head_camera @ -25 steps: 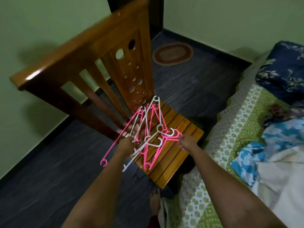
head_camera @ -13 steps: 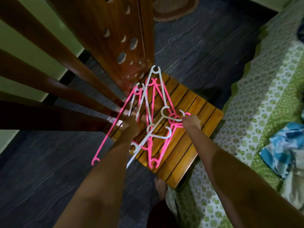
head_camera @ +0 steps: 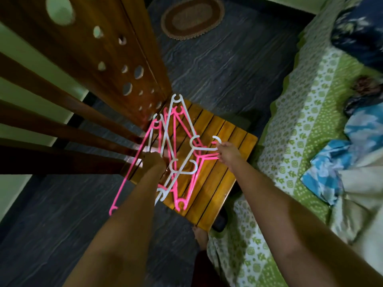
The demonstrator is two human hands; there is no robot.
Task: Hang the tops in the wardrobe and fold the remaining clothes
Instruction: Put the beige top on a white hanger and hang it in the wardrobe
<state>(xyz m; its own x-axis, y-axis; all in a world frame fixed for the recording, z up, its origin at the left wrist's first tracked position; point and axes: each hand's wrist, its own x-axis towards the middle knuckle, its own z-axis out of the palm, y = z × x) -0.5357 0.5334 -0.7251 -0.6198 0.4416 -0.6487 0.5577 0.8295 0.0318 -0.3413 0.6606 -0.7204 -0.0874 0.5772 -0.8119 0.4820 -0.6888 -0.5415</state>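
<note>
bed with green-and-white patterned cover (head_camera: 294,129) lying right, blue and white clothes (head_camera: 339,166) heaped on it | wooden slatted chair (head_camera: 217,162) carrying a tangle of pink and white plastic hangers (head_camera: 176,154) | left hand (head_camera: 152,160) gripping the bundle | right hand (head_camera: 228,152) pinching hanger hooks

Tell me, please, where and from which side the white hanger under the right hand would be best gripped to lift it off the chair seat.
Probably at the neck just below the hook of the white hanger, coming from the bed side, where the right hand already pinches it. The hook end points that way and lies free, while its arms run back into the tangled pile of pink and white hangers.
</note>
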